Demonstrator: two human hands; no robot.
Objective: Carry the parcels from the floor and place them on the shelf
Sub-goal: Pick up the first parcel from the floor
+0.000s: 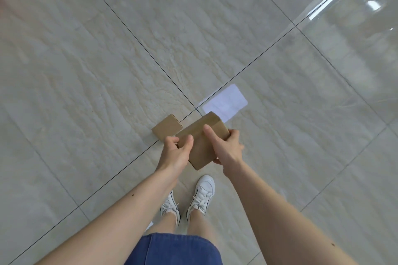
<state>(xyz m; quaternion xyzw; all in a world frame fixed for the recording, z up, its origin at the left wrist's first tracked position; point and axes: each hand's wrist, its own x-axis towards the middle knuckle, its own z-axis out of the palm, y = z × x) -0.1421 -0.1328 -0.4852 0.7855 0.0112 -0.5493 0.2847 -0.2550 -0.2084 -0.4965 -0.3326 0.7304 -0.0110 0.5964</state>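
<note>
Head view, looking straight down at a glossy tiled floor (107, 60). Person stands with both arms stretched forward and down, holding one brown cardboard box (202, 140) above the floor.

Risks, as judged from here:
- Box is pinched at its ends rather than cupped from below; a slack grip while walking could let it slip and drop.
- Second, smaller box (167, 128) lies on the floor just left of the held one, close to the feet; a step forward could kick it.
- White sheet (226, 101) lies flat on the floor just beyond the held box, partly hidden by it; on polished tile it could slide underfoot.
- Shelf is not in view, so the carry will need a turn away from this spot.

Hand pose: left hand (174, 150) grasps the box's left near corner, thumb on top, fingers curled around the edge. Right hand (226, 146) grasps the right side, thumb laid along the top face, fingers wrapped over the far edge. Both wrists bent downward, forearms bare.

White shoes (202, 193) planted just near of the box.
</note>
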